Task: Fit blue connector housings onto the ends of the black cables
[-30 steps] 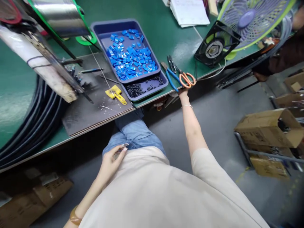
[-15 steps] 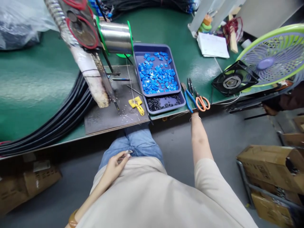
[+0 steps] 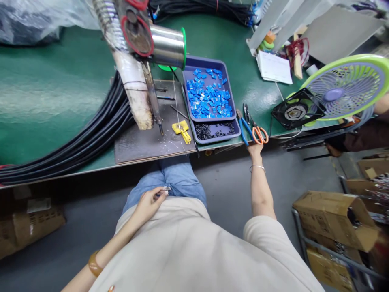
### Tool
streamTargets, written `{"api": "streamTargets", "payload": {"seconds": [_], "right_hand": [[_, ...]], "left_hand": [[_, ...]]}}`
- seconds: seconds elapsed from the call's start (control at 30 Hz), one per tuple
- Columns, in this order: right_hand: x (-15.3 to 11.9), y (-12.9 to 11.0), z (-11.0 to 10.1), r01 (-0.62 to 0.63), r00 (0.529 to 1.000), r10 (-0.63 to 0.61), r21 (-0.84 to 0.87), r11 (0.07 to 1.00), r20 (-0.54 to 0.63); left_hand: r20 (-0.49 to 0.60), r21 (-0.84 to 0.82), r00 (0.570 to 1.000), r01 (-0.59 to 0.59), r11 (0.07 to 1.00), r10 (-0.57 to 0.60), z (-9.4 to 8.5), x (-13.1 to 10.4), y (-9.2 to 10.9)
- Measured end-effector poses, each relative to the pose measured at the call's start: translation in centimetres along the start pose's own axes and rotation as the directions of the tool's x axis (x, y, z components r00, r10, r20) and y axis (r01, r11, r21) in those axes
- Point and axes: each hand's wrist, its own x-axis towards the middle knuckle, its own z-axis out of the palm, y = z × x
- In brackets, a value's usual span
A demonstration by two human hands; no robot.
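quietly, a person at a green bench (image 3: 85, 73) holds the left hand (image 3: 150, 204) low by the hem of a pale shirt (image 3: 200, 243), thumb and fingertips pinched on a small silvery piece (image 3: 167, 188), apparently a light grip suited to something so slight. the right hand (image 3: 255, 149) is at the bench edge, its fingers hidden; whether they clasp anything or hang loose is impossible to say. just beyond it lie orange-handled scissors (image 3: 260, 135) and blue-handled pliers (image 3: 247, 128), handles toward the person, seemingly for a ready pick-up. to their left, an upper tray (image 3: 209, 120) of blue pieces (image 3: 208, 101) sits set back over a lower tray (image 3: 219, 140) of black pieces (image 3: 202, 132), probably staggered so that both loads are within reach. the silvery piece lies at the very tips of the left hand's digits, over the jeans (image 3: 179, 174), on the person's side of the bench edge and well apart from the right hand; its exact shape is too small to make out.
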Motion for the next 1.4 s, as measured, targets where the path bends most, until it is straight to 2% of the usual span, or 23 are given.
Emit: {"api": "streamTargets", "payload": {"seconds": [0.07,0.2,0.3,0.37,0.43,0.53,0.63,0.77,0.83,0.87,1.0,1.07,1.13,1.23,1.4], "right_hand": [[-3.9,0.3,0.2,-0.082,0.996,0.082,-0.006,0.997,0.020],[-15.0,-0.5,0.6,-0.172,0.977,0.172,-0.007,0.985,0.128],[-22.2,-3.6,0.5,-0.158,0.963,0.154,0.001,0.987,0.222],[-25.2,-6.4,0.4,-0.123,0.953,0.116,0.008,0.992,0.281],[-26.9,-9.1,0.5,-0.090,0.945,0.082,0.013,0.996,0.318],[-27.9,-11.7,0.4,-0.065,0.939,0.059,0.007,0.998,0.339],[-27.9,-12.3,-0.4,-0.027,0.924,0.025,0.000,1.000,0.382],[-26.8,-11.7,-2.1,0.069,0.835,-0.117,0.108,0.992,0.538],[-26.0,-11.6,-2.7,0.075,0.810,-0.164,0.178,0.981,0.563],[-25.7,-11.6,-2.7,0.063,0.817,-0.163,0.195,0.979,0.553],[-24.7,-12.0,-2.3,-0.023,0.908,-0.078,0.234,0.972,0.413],[-24.4,-12.2,-2.1,-0.055,0.922,-0.057,0.275,0.960,0.382],[-24.2,-12.1,-2.2,-0.108,0.905,-0.045,0.330,0.938,0.424],[-23.9,-11.6,-2.5,-0.180,0.854,-0.053,0.390,0.903,0.517],[-24.1,-10.6,-2.7,-0.199,0.793,-0.125,0.446,0.873,0.597]], "left_hand": [[0.028,-0.043,1.000,0.007,0.999,-0.006,0.2,0.2,0.5],[0.145,-0.202,0.989,0.063,0.977,-0.034,2.1,1.2,2.2],[0.278,-0.350,0.960,0.141,0.926,-0.041,5.0,2.9,3.8],[0.370,-0.431,0.926,0.244,0.869,-0.076,7.3,4.2,4.8],[0.453,-0.515,0.887,0.341,0.786,-0.089,9.2,5.5,5.8],[0.537,-0.612,0.842,0.429,0.664,-0.049,10.6,6.5,6.8],[0.588,-0.679,0.808,0.514,0.524,-0.031,10.5,6.7,6.8],[0.622,-0.730,0.778,0.618,0.293,-0.093,9.6,6.7,6.1],[0.633,-0.720,0.765,0.638,0.272,-0.118,9.4,6.8,5.8],[0.644,-0.712,0.756,0.648,0.270,-0.117,9.4,6.8,5.8],[0.674,-0.696,0.734,0.668,0.264,-0.084,9.5,6.9,5.8],[0.664,-0.701,0.742,0.662,0.266,-0.095,9.5,6.9,5.9],[0.652,-0.710,0.751,0.653,0.264,-0.105,9.5,7.0,5.8],[0.644,-0.725,0.761,0.641,0.253,-0.082,9.5,7.2,5.5],[0.641,-0.721,0.764,0.632,0.284,-0.071,9.4,7.3,5.2]]}}
